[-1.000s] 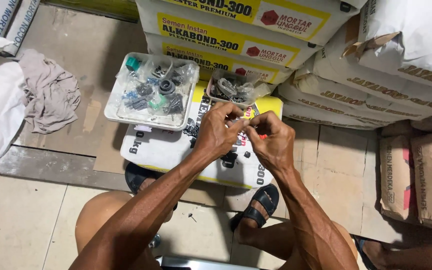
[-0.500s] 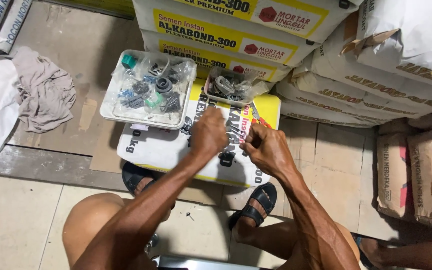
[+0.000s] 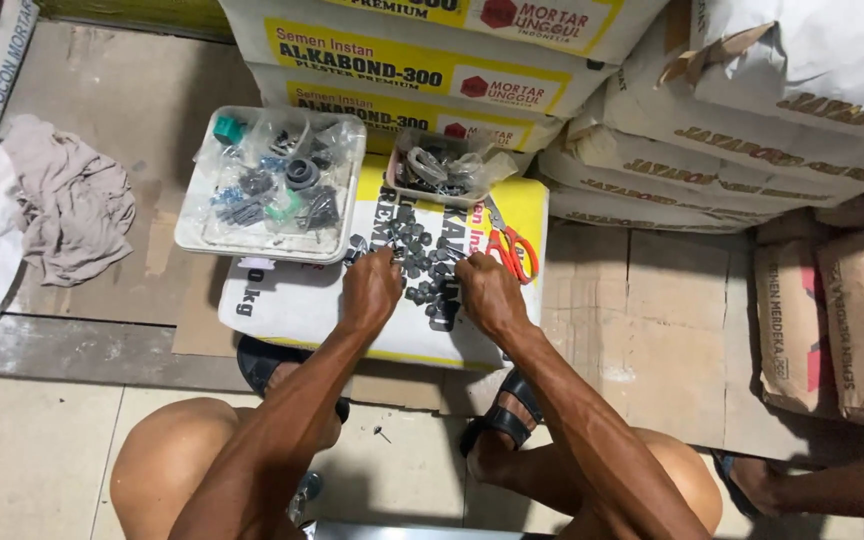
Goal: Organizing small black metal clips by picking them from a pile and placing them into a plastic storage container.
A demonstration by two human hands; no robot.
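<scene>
A scatter of small dark nuts lies in a loose heap on the flat white-and-yellow sack in front of you, between your two hands. The pieces look like dull grey metal, short and chunky, many with a hole through the middle. The sack under them is smooth and slightly glossy, lying flat on the pale tiled floor.

Your left hand rests knuckles-up at the left edge of the heap, fingers curled down with the tips pressed together among the pieces; what they pinch, if anything, is hidden under the fingers. Your right hand mirrors it at the right edge, fingers bent and tips down on the heap; you cannot tell whether it grips a piece. Both forearms run straight forward from your knees, wrists slightly bent.

Just beyond the left hand sits a shallow white plastic tray holding clear crinkled bags of dark fittings and a teal cap. Beyond the heap, a smaller clear container holds more bagged parts. Scissors with orange handles lie on the yellow part of the sack, just right of your right hand. Stacked paper cement sacks fill the back and right. A crumpled grey cloth lies at far left.
</scene>
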